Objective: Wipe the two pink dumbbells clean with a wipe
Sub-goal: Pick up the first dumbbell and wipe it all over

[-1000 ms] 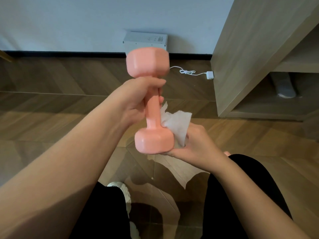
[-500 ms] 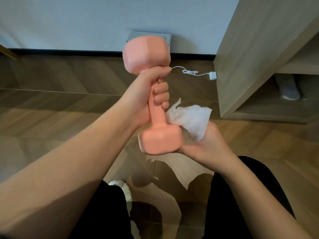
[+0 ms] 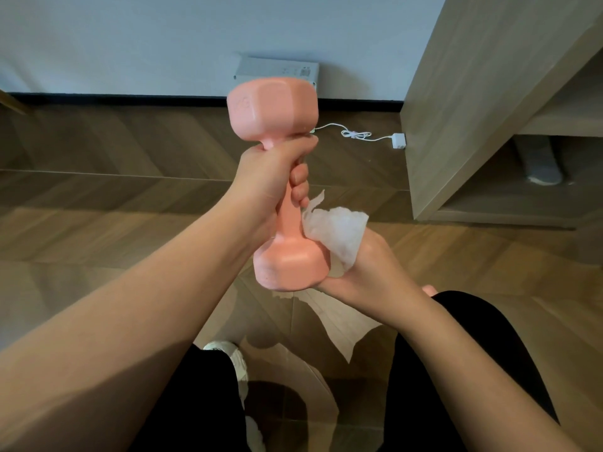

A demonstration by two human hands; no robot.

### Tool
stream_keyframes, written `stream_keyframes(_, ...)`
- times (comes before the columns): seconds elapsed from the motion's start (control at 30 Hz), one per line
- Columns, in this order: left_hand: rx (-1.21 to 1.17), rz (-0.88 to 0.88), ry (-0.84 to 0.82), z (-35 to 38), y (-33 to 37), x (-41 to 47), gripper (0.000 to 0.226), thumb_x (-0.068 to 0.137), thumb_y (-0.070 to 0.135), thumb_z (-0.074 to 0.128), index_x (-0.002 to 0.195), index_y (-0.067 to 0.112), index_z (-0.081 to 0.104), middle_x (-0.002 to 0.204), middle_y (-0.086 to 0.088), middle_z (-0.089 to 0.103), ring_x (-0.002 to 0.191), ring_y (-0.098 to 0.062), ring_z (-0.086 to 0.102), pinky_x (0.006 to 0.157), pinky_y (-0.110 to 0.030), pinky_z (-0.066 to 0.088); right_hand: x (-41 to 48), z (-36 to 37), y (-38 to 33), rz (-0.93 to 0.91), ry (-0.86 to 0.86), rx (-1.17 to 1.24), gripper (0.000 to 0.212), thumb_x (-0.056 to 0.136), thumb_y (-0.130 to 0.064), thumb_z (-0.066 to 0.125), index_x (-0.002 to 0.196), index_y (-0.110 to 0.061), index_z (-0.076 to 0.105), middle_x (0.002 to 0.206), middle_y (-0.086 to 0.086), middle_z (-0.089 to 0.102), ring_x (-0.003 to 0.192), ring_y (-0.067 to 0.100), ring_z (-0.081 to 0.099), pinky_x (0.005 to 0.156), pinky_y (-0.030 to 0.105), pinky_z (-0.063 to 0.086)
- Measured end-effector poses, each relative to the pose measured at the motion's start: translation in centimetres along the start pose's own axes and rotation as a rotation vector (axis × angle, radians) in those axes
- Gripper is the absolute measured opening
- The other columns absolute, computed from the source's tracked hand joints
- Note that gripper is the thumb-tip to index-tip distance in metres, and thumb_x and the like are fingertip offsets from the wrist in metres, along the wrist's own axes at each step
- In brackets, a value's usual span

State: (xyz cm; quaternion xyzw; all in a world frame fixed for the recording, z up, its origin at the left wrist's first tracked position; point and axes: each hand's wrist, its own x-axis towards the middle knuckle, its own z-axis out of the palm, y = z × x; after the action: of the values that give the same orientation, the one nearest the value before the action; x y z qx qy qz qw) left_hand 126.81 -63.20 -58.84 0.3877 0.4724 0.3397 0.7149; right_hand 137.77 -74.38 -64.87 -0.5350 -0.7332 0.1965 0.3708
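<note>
Down low, black trousers point(image 3: 456, 370) and a white shoe point(image 3: 228, 353) over the wooden floor point(image 3: 98, 190). Above them the right hand point(image 3: 368, 269) is closed around a crumpled white wipe point(image 3: 339, 233), pressing it against the pink dumbbell point(image 3: 284, 190) at its lower head, while the left hand point(image 3: 267, 177) is wrapped tight round the handle, holding it upright. Beyond, a white cable point(image 3: 355, 135) lies by the wall.

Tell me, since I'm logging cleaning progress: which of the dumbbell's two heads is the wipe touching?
The lower head, nearest the person. The right hand presses the white wipe against its side, while the upper head, above the gripping left hand, is bare.
</note>
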Motion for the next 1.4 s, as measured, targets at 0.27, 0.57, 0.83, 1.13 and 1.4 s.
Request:
stream_keyframes(0.27,-0.001,-0.007,0.046,0.0,-0.1,-0.3,0.03,0.086,0.017,0.068,0.065,0.018,0.046,0.042,0.003,0.036,0.036,-0.013,0.032,0.042,-0.022,0.033,-0.4,0.2,0.4,0.028,-0.072,-0.071,0.053,0.08,-0.034,0.073,0.128,-0.021,0.052,0.117,-0.004,0.059,0.106,0.008,0.053,0.085,0.023,0.047)
stream_keyframes(0.57,0.006,0.042,0.146,-0.1,-0.4,-0.5,0.019,0.086,0.016,0.067,0.074,0.015,0.053,0.046,0.001,0.042,0.041,-0.014,0.038,0.045,-0.022,0.037,-0.3,1.3,0.1,0.123,-0.11,-0.06,0.058,0.078,-0.043,0.075,0.128,-0.031,0.047,0.108,-0.016,0.057,0.095,-0.005,0.05,0.073,0.008,0.039)
stream_keyframes(0.83,-0.183,-0.09,-0.39,-0.2,1.1,-1.2,0.025,0.076,0.022,0.063,0.054,0.015,0.052,0.061,-0.002,0.06,0.053,-0.015,0.059,0.053,-0.024,0.053,-0.7,-1.6,-0.7,0.2,-0.154,0.459,0.04,0.074,-0.027,0.084,0.105,-0.038,0.062,0.096,-0.017,0.068,0.093,0.005,0.067,0.072,0.013,0.049)
stream_keyframes(1.13,-0.051,-0.045,-0.171,0.4,0.3,-1.1,0.033,0.089,0.02,0.06,0.062,0.018,0.041,0.042,0.005,0.033,0.034,-0.011,0.029,0.039,-0.02,0.03,0.0,-0.2,-1.3,0.029,-0.055,0.07,0.028,0.08,-0.024,0.077,0.099,-0.012,0.06,0.097,-0.004,0.058,0.088,0.011,0.055,0.072,0.031,0.048)
stream_keyframes(1.4,0.028,0.073,-0.006,0.8,-0.5,-1.3,0.024,0.086,0.017,0.065,0.069,0.016,0.048,0.043,0.002,0.039,0.036,-0.013,0.032,0.041,-0.021,0.031,-0.5,-0.2,-0.9,0.013,-0.088,-0.074,0.042,0.078,-0.035,0.076,0.112,-0.024,0.054,0.098,-0.011,0.058,0.088,0.005,0.054,0.069,0.028,0.05)
